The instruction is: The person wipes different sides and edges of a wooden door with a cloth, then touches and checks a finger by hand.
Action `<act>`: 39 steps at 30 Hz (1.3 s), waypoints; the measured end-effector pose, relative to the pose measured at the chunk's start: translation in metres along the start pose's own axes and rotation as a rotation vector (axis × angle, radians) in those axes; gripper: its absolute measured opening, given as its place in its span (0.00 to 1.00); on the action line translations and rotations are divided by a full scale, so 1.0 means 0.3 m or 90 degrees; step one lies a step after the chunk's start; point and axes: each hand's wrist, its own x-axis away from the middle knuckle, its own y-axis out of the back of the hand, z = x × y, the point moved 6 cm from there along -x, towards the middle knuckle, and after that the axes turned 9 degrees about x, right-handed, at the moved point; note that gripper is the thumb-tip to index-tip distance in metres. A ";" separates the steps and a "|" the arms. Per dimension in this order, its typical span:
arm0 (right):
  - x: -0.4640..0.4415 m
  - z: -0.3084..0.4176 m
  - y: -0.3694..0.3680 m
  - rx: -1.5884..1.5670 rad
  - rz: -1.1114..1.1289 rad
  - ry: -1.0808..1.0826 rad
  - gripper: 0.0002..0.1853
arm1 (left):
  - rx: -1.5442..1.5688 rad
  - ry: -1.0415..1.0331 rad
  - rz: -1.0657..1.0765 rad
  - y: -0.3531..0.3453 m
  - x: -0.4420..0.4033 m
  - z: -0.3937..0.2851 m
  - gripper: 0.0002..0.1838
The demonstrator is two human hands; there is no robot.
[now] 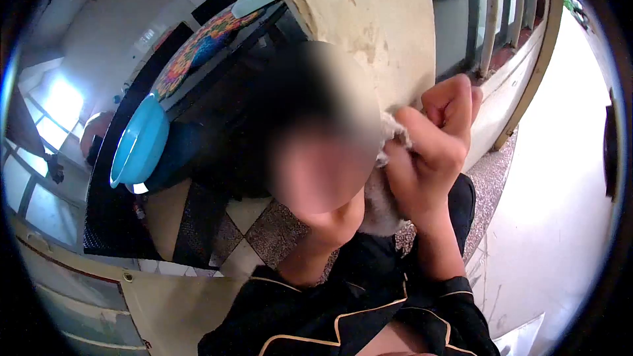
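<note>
While a pale cloth (382,209) hangs crumpled between two bare hands, the right hand (427,151) curls, pinching its upper edge; blur hides whether the left hand (339,224) grips. The fabric looks light, limp and unlikely to break, probably best held by its gathered folds. Beyond lie checkered floor tiles (245,214) and a blue basin (144,142).
</note>
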 end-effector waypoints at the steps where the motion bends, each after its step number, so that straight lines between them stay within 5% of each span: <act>1: -0.003 -0.008 0.003 -0.006 -0.041 0.032 0.12 | 0.044 -0.013 0.015 -0.003 -0.013 -0.009 0.17; 4: -0.148 0.036 0.026 -0.010 -0.151 0.130 0.11 | 0.196 0.056 -0.134 -0.030 -0.158 -0.032 0.14; 9: -0.038 0.009 0.016 0.004 -0.015 0.020 0.11 | 0.142 0.061 -0.024 -0.035 -0.033 -0.011 0.13; 14: -0.178 0.049 0.039 -0.055 -0.253 0.200 0.07 | 0.257 0.102 -0.192 -0.029 -0.161 -0.001 0.14; 18: -0.079 0.011 -0.007 -0.021 0.017 0.010 0.07 | 0.109 0.063 -0.030 -0.028 -0.083 -0.008 0.16; 21: -0.206 0.042 0.023 -0.019 -0.161 0.148 0.06 | 0.158 0.037 -0.136 -0.029 -0.231 -0.028 0.15; 26: -0.061 -0.006 -0.010 -0.012 -0.062 0.054 0.07 | 0.114 0.101 -0.064 -0.024 -0.060 0.014 0.15; 30: -0.199 0.022 0.016 -0.010 -0.190 0.150 0.09 | 0.197 0.044 -0.152 -0.049 -0.245 -0.026 0.14; 34: -0.072 -0.025 -0.014 -0.013 -0.092 0.043 0.09 | 0.120 0.016 -0.064 -0.037 -0.075 0.009 0.14; 38: -0.204 0.011 0.020 -0.052 -0.258 0.160 0.09 | 0.103 -0.049 -0.163 -0.046 -0.224 -0.031 0.14; 39: -0.168 0.005 0.017 -0.010 -0.191 0.114 0.09 | 0.030 -0.068 -0.127 -0.040 -0.180 -0.032 0.15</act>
